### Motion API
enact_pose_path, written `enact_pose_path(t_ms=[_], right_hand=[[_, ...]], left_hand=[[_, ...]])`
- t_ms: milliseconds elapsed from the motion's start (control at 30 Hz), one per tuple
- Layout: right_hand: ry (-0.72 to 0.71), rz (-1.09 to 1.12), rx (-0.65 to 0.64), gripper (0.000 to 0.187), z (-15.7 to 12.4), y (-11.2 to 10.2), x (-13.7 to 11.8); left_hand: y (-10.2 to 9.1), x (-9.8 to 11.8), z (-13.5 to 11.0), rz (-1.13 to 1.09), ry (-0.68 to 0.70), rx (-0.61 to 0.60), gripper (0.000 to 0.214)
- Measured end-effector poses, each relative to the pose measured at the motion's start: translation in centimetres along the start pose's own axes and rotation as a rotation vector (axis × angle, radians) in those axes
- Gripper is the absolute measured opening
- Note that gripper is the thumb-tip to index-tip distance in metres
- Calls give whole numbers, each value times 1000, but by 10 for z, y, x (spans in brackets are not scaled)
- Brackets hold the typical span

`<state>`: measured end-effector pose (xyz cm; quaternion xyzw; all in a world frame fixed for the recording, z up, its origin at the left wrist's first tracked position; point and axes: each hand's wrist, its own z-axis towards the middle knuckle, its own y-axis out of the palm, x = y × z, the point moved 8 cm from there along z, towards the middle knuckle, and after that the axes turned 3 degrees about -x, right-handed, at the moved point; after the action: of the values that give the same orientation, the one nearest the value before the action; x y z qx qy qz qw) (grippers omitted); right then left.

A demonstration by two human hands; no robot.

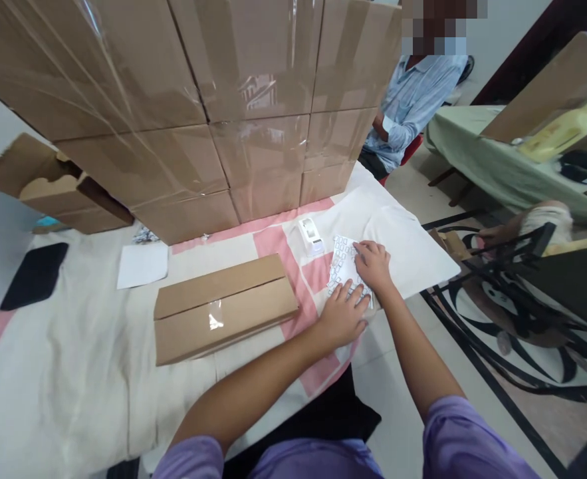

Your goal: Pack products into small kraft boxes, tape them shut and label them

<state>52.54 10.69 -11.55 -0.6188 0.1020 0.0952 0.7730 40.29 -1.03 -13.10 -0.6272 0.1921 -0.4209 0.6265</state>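
Note:
A white sheet printed with rows of small outlined squares lies on the cloth near the table's right corner. My left hand rests on its lower edge, fingers spread. On its right side, my right hand lies with fingers extended, the index fingertip touching the print. Neither hand is gripping anything that I can see. Just beyond the sheet stands a small white device or box with a recessed top. To the left of my hands is a long closed cardboard box with a piece of clear tape on it.
Taped cardboard boxes are stacked along the table's far side. An opened carton, white papers and a dark flat object lie to the left. A seated person is behind the stack; a green-covered table stands at right.

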Motion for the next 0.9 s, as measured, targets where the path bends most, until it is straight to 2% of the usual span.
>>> enact_pose_path(t_ms=[167, 333, 567, 733, 900], right_hand=[[8, -19, -15, 37, -1, -1, -2], [-23, -209, -56, 39, 2, -6, -12], [-106, -392, -171, 41, 22, -14, -35], [-162, -515, -261, 40, 23, -5, -52], [-157, -613, -324, 35, 18, 4, -62]], left_hand=[[-6, 0, 0, 22, 7, 12, 58], [-8, 1, 0, 46, 12, 18, 58], [-11, 1, -2, 50, 15, 34, 56], [-13, 0, -2, 36, 11, 40, 58], [-14, 0, -1, 16, 5, 49, 59]])
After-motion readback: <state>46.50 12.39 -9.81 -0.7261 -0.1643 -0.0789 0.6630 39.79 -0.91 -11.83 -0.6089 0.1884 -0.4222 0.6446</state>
